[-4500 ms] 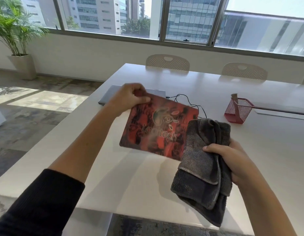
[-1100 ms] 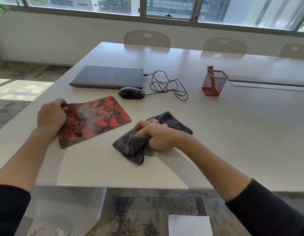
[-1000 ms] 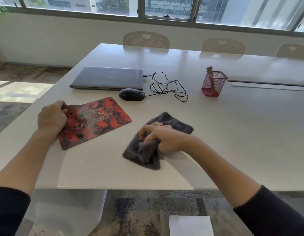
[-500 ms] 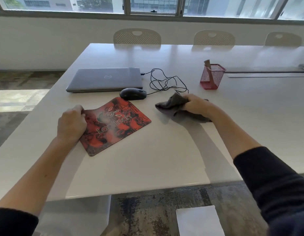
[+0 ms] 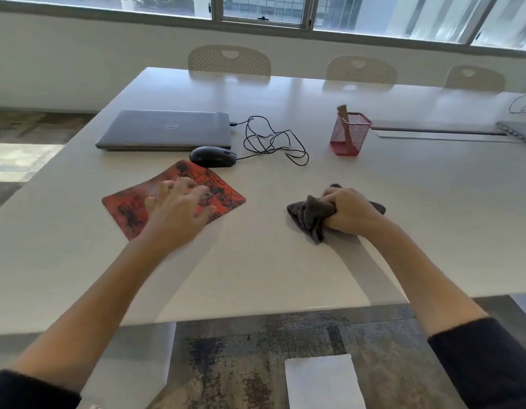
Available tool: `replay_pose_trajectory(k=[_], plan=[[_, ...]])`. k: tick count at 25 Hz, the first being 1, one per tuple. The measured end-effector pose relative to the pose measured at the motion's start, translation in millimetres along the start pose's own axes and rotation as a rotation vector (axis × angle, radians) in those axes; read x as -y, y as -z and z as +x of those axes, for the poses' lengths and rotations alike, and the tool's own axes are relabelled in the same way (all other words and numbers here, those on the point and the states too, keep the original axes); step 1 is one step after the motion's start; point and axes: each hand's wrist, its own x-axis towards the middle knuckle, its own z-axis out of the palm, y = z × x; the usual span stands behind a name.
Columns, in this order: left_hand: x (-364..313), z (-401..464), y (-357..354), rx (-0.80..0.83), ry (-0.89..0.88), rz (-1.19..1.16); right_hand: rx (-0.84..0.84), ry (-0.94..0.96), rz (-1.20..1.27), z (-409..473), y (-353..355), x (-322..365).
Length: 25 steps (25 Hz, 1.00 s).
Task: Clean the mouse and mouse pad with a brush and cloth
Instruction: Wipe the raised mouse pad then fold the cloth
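**deskguy:** Left of centre, the left hand [image 5: 179,209] lies blurred, fingers spread, over the red mouse pad [image 5: 124,209]; mouse [image 5: 213,156] sits just behind it.

**padfan:** Right hand [image 5: 348,212] balls the cloth [image 5: 310,215]. Wiping toward that cable [image 5: 273,140] could snag it, probably.

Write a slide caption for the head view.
Left hand flat on the red mouse pad; right hand grips the grey cloth on the table.

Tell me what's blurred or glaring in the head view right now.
Head view: the left hand is motion-smeared over the mouse pad; the right hand gripping the cloth is sharp; soft window sheen on the far table; wide-angle bending at edges.
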Motion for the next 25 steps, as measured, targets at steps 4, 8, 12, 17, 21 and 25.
replay_pose_trajectory(k=[4, 8, 12, 17, 21, 25], plan=[[-43, -10, -19, 0.164, -0.01, 0.121, -0.001, -0.031, 0.017, -55, 13, -20], [-49, -17, -22, 0.122, 0.04, 0.141, 0.037, -0.046, -0.028, -115, 31, -41], [-52, -22, -25, 0.129, 0.055, 0.139, 0.092, -0.038, -0.017, -166, 43, -49], [-55, -22, -26, 0.144, 0.098, 0.124, 0.135, -0.103, 0.134, -183, 76, -54], [-59, -25, -24, 0.134, 0.119, 0.108, -0.144, 0.04, 0.028, -109, 89, -32], [-60, -26, -23, 0.156, 0.118, 0.116, -0.019, 0.153, -0.066, -7, 47, 3]])
